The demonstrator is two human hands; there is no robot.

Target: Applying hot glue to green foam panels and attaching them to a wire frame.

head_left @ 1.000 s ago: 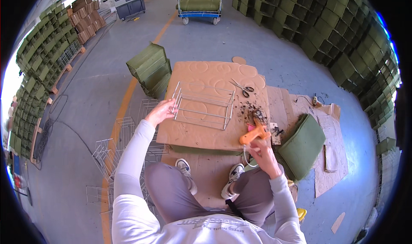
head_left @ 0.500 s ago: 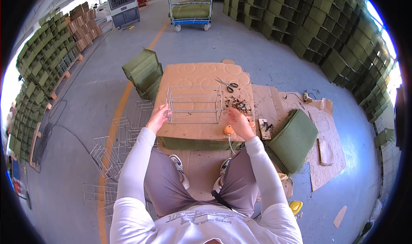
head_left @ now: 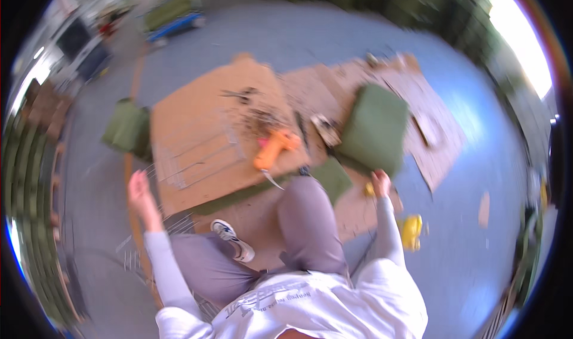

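My left hand is in the air off the near left of a cardboard-topped table, fingers stretched out and nothing in it. A thin wire frame lies on the cardboard, apart from both hands. My right hand is at the near edge of a green folded fabric piece, its fingers closed at that edge, though motion blurs the grip. An orange glue gun with a pale cord lies at the table's right edge. Beyond it are dark scraps and scissors.
A green fabric box stands left of the table. More wire frames lie on the floor at left. Flattened cardboard and a yellow object are at right. A blue trolley stands far off.
Both hands have left the wire frame, which now lies on the cardboard. My right hand has gone right to the green fabric; my left moved outward. The glue gun has changed position, and the view has turned.
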